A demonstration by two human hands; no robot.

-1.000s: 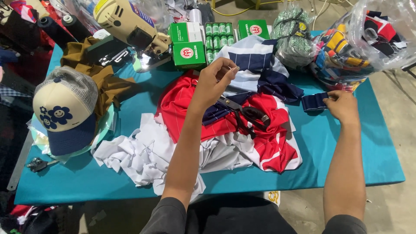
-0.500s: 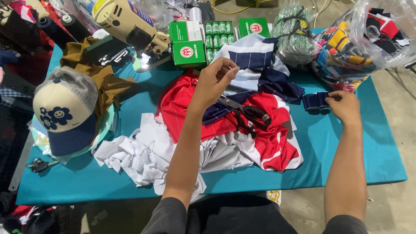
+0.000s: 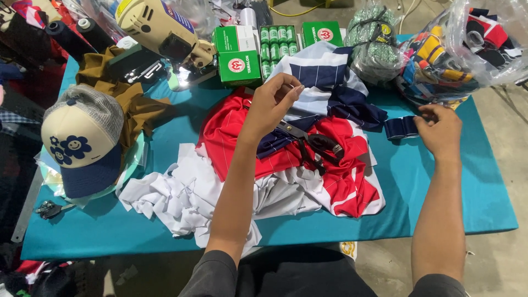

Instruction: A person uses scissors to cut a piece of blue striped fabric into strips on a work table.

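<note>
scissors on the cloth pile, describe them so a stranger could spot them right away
On the teal table, find the red pinstriped garment in the middle of the fabric heap. The scissors lie on it, just right of the left hand. They are the only metal tool there, with black handles and silver blades.

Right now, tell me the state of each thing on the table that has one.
Left hand: raised over the clothes, fingers pinched.
Right hand: gripping the navy strip.
Scissors: lying on the red cloth.
Cap: resting crown up.
Clear bag: stuffed full.
</note>
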